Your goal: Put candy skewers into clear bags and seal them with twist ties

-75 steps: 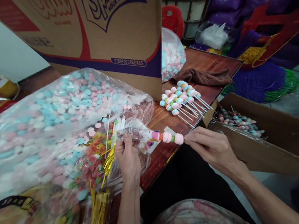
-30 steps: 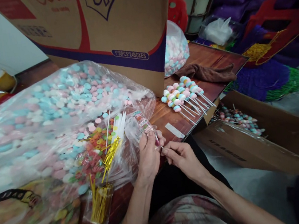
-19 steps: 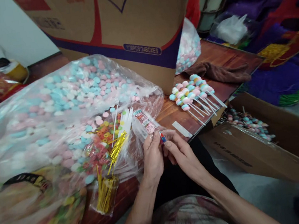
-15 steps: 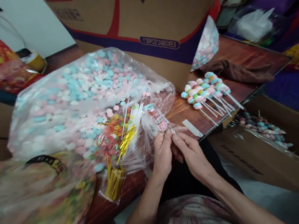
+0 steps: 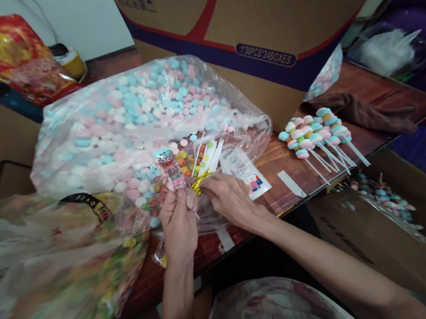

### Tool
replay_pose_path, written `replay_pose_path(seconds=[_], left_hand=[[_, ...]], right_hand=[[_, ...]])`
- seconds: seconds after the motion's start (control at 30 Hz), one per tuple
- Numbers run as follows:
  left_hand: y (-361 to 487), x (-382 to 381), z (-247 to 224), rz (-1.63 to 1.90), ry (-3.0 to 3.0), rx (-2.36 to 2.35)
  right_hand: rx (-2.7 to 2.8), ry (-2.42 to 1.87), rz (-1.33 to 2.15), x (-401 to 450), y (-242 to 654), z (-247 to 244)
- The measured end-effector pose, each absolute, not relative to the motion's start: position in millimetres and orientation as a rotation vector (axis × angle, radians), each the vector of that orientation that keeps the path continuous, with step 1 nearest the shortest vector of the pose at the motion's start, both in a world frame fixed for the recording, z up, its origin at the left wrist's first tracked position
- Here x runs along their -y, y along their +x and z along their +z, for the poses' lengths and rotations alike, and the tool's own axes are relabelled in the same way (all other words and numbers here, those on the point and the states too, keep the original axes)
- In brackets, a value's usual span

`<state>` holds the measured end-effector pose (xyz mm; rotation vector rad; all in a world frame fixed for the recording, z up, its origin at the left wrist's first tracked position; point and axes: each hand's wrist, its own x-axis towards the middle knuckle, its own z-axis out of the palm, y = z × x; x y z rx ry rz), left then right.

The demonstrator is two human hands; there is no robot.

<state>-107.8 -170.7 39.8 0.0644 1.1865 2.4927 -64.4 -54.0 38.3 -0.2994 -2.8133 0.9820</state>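
In my left hand (image 5: 177, 219) is a candy skewer in a printed clear wrapper (image 5: 171, 170), gripped upright at its gathered lower end. A bit of white stick shows below the fingers. My right hand (image 5: 228, 197) reaches across beside it, fingertips pinched at a bundle of gold twist ties (image 5: 201, 182). White sticks (image 5: 212, 157) and fruit-coloured ring gummies (image 5: 186, 163) lie just behind the ties. A flat printed wrapper (image 5: 257, 182) rests on the table to the right of these.
A big clear bag of pastel marshmallows (image 5: 143, 106) spreads behind my hands. Ring gummies fill another bag (image 5: 106, 278) at left. Finished candy skewers (image 5: 317, 132) lie at right by a brown cloth (image 5: 367, 108). A large carton (image 5: 220, 38) stands behind; an open box (image 5: 347, 225) sits below right.
Both hands have moved apart and to the left. My left hand now carries the wrapped skewer alone, and my right hand has gone to the gold twist ties. The view has shifted too.
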Motion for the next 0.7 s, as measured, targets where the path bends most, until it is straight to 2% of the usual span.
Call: replay_pose_path(seconds=[0.1,0.27,0.37,0.6,0.7], left_hand=[[-112,178,36,2.442,-0.017,-1.227],[-112,180,27,2.443,-0.056,-1.178],[-113,178,27,2.435,-0.085,-1.117],[-112,168,31,2.371,-0.196,-1.137],[-106,160,29,2.351,-0.170,-1.234]], right_hand=[[2.932,-0.320,0.522,57,-96,29],[2.939,-0.259,0.413,53,-112,12],[2.824,-0.333,0.581,47,-108,10],[2.121,-0.350,1.397,35,-91,19],[1.931,-0.295,1.639,37,-67,25]])
